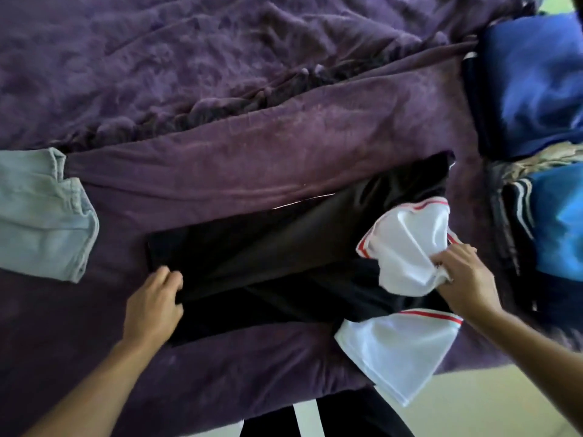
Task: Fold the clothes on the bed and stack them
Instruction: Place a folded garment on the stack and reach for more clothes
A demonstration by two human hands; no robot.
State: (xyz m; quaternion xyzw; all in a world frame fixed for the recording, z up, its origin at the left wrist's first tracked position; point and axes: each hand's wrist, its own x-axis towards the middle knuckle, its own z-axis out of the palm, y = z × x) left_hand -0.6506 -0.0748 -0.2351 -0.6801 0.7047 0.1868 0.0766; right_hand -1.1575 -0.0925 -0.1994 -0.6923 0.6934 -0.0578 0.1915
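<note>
Denim lies at the left: one pair of pale blue jeans [41, 212], crumpled on the purple blanket [220, 165] that covers the bed, well apart from the work. At the right edge of the bed sits a heap of clothes: a dark blue garment [533, 86] farther back, a brighter blue garment [561, 222] nearer, and a dark striped garment [517, 209] tucked beside it. How many pieces lie under these cannot be told. The blanket is rucked into a long ridge behind the work area. Nothing covers the piece being handled.

One black shirt [268, 263] lies near the front edge of the bed. Its long axis runs left to right, rising slightly toward the right, with its straight end at the left and its two white, red-trimmed sleeves at the right. The lower white sleeve [400, 351] hangs over the bed's edge above the pale floor [473, 405].

The left hand [151, 304] grips the shirt's left end, fingers curled over the cloth. The right hand [463, 275] pinches the bunched upper white sleeve [407, 244], fingers closed tight on it.
</note>
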